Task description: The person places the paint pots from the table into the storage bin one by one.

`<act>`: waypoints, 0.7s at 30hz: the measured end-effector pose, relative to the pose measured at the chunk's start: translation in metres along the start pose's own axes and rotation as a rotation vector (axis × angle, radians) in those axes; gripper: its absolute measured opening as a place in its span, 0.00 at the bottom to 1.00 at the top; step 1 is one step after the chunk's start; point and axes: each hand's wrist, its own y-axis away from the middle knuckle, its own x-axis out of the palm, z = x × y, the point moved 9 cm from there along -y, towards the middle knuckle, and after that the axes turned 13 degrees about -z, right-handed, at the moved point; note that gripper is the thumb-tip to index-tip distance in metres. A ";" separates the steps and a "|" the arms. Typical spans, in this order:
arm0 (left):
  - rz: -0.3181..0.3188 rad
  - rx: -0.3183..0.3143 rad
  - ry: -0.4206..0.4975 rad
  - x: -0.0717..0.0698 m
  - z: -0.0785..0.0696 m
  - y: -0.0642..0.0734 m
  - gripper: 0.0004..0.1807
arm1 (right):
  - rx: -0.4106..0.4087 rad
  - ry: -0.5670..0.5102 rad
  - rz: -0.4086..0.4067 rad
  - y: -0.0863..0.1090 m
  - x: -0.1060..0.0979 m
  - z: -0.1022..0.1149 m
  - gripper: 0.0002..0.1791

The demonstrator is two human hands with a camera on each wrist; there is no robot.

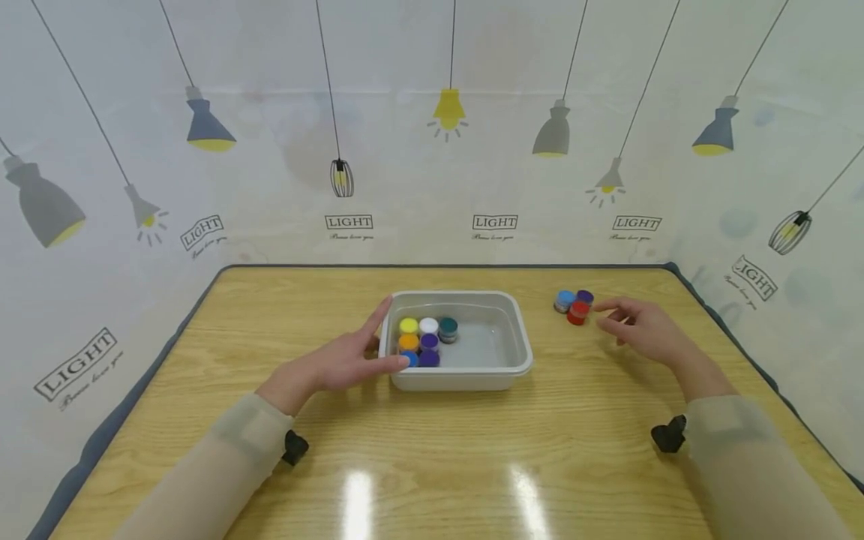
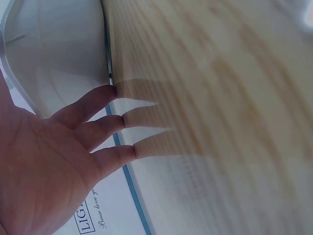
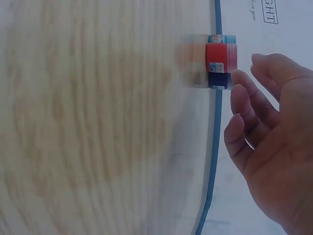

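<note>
A light grey plastic tray (image 1: pixel 475 370) stands mid-table with several small paint pots along its left side. Among them are a yellow pot (image 1: pixel 408 326), a white pot (image 1: pixel 428 325), a dark green pot (image 1: pixel 448 328) and an orange pot (image 1: pixel 408 343). My left hand (image 1: pixel 340 361) rests against the tray's left end, thumb across the near corner, the other fingers spread; three look fairly straight in the left wrist view. To the right, a light blue pot (image 1: pixel 565 301), a purple pot (image 1: pixel 585 298) and a red pot (image 1: pixel 577 313) stand together. Beside them hovers my right hand (image 1: pixel 644 330), fingers loosely bent, holding nothing.
The wooden table (image 1: pixel 459 457) ends at a dark edge strip (image 1: pixel 445 265) along the back. Behind and at both sides rises a pale wall covering (image 1: pixel 418 247) printed with lamps. A dark wrist device (image 1: pixel 668 435) shows at the right sleeve.
</note>
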 end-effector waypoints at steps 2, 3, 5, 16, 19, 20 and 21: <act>0.001 0.000 0.004 -0.001 0.001 0.000 0.63 | 0.000 0.002 0.000 -0.002 0.003 0.000 0.26; 0.002 0.002 0.007 -0.001 0.001 0.000 0.63 | 0.002 0.004 0.000 -0.003 0.004 -0.001 0.26; 0.003 0.006 0.009 -0.001 0.001 0.000 0.63 | 0.016 0.005 0.002 -0.004 0.007 -0.002 0.26; 0.005 0.021 0.019 -0.001 0.002 0.000 0.63 | 0.070 0.041 0.007 -0.016 0.018 -0.009 0.28; 0.003 0.016 0.020 -0.001 0.002 -0.001 0.63 | 0.075 0.043 0.010 -0.020 0.020 -0.010 0.28; 0.002 0.018 0.020 -0.001 0.002 -0.001 0.63 | 0.077 0.044 0.012 -0.020 0.021 -0.010 0.29; 0.001 0.018 0.020 -0.001 0.003 -0.001 0.63 | 0.078 0.045 0.012 -0.021 0.022 -0.011 0.29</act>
